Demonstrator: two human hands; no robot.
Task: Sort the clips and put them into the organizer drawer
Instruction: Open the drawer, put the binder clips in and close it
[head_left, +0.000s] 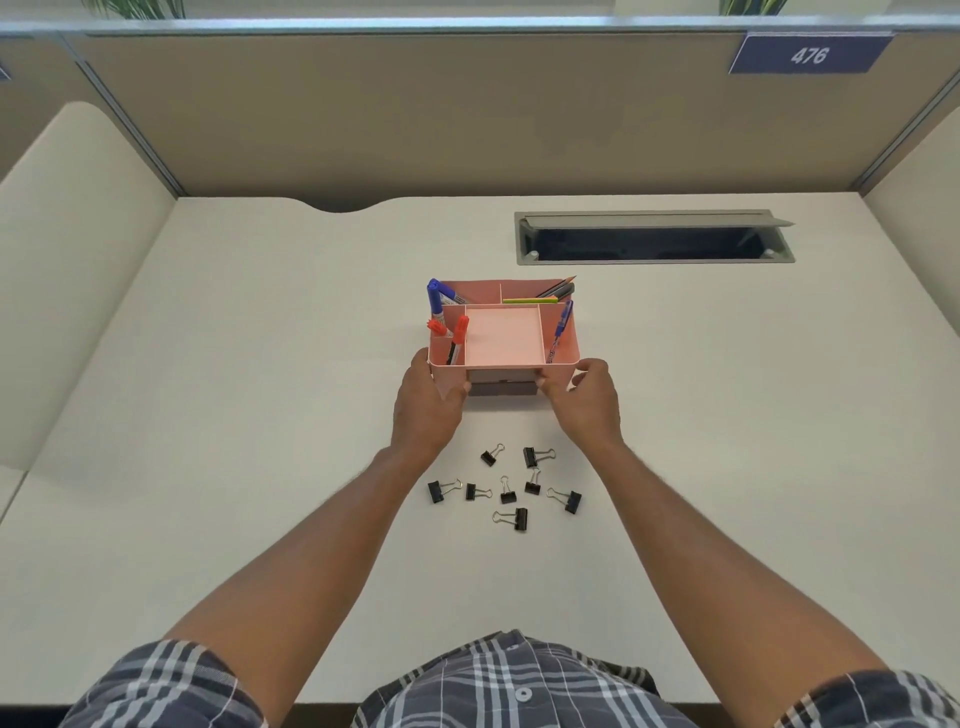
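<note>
Gripping the pink organizer (563, 358) with my left hand (427, 410) and right hand (586, 399), I count eight binder clips (508, 490), perhaps four markers, on a white cubicle desk (260, 415).

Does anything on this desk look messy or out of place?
Only the binder clips: eight black ones lie scattered loose on the desk, pointing every way, near the pink organizer rather than in it. Its markers lean at angles. Both hands hold the organizer's front corners. Nothing looks spilled or broken.
</note>
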